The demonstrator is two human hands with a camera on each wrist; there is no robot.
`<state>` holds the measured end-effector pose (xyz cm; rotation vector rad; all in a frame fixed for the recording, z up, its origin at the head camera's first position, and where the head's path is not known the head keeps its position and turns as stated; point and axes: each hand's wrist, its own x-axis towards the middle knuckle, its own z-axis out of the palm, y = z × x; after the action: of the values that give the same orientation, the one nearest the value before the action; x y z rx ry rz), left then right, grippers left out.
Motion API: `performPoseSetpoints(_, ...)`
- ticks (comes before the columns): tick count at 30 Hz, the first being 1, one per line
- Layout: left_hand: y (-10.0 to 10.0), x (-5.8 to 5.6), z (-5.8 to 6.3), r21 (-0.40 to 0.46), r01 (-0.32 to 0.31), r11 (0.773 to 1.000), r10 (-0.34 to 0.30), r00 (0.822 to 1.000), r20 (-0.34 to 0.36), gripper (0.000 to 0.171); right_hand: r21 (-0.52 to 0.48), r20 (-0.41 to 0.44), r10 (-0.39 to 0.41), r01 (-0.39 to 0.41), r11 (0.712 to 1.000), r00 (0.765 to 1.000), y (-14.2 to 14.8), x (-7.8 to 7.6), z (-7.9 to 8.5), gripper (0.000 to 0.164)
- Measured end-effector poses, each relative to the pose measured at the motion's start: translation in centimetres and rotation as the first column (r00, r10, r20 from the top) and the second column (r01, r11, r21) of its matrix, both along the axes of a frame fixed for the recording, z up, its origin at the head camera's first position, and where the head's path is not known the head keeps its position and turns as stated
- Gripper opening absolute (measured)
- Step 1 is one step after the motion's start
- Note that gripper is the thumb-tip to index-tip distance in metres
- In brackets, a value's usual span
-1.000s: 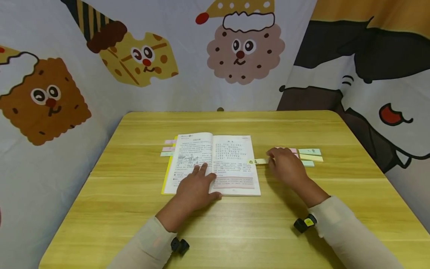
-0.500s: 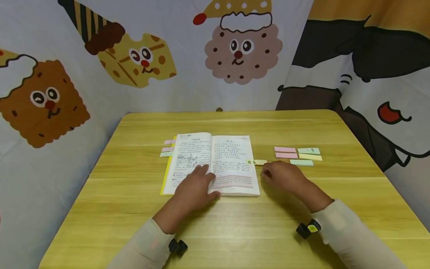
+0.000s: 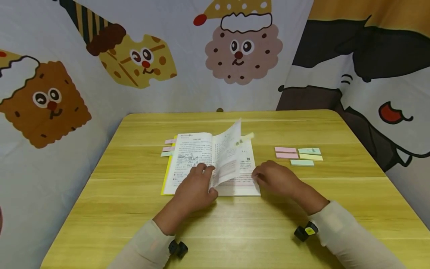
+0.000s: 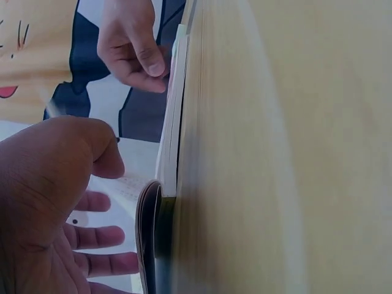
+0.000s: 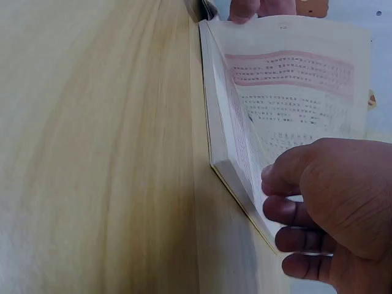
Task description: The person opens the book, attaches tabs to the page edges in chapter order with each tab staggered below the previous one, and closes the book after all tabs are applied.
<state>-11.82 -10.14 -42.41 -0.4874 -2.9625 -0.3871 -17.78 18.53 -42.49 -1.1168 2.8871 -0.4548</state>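
An open book lies on the table, its left page showing a line drawing. One right-hand page stands raised from the spine, with a handwritten yellow sticky tab sticking out from its edge. My left hand rests over the lower left page near the spine; its fingers are extended in the left wrist view. My right hand is at the book's right edge with loosely bent fingers. In the right wrist view, its thumb and fingertips are close to the page edges, apart from the raised page.
Pink sticky tabs, green sticky tabs and a yellow sticky tab lie right of the book. Pink tabs and a green tab jut from its left side. Behind the wooden table hangs a cartoon-printed cloth.
The page with the yellow tab was flat and has swung up toward the left. My right hand has come from the loose tabs down and left to the book's edge. The left hand stays.
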Motion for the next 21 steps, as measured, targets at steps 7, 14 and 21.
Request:
performPoseSetpoints(7,0.6,-0.3,-0.2,0.034,-0.071,0.997,0.072,0.997,-0.038,0.056,-0.050,-0.027,0.091,-0.093,0.994,0.995,-0.9,0.3,-0.1,0.017)
performPoseSetpoints(14,0.7,-0.2,0.1,0.141,-0.200,0.970,0.214,0.973,-0.091,0.060,-0.023,-0.017,0.140,-0.140,0.990,0.990,-1.2,0.6,-0.3,0.020)
performPoseSetpoints(21,0.0,-0.4,0.1,0.101,-0.231,0.968,0.251,0.921,-0.299,0.084,-0.017,-0.025,0.137,-0.138,0.990,0.990,-1.2,0.5,-0.4,0.020)
